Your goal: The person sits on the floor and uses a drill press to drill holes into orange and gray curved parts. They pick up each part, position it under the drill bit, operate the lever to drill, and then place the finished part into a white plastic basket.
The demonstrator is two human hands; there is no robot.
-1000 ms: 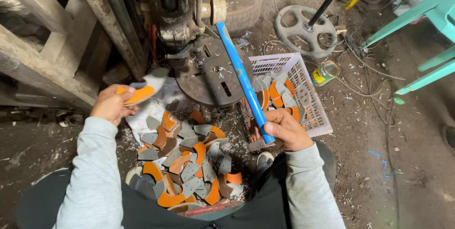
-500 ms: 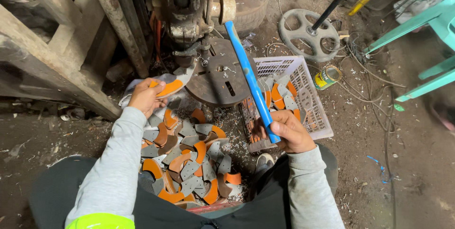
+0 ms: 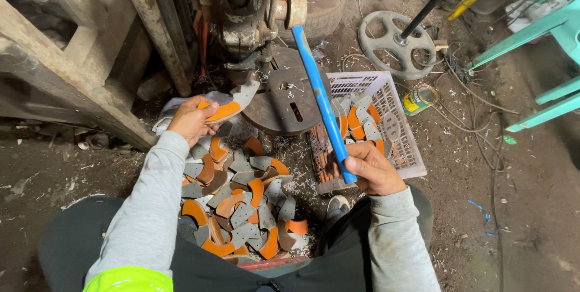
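Head view — left hand pinching orange piece, right hand fisted round blue lever

I am seeing one package only: a small round tin with a yellow and green label, lying on its side on the dirt floor. It is sitting just right of the white plastic basket.

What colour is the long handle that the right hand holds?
Blue. The handle in the right hand shows clearly in the head view.
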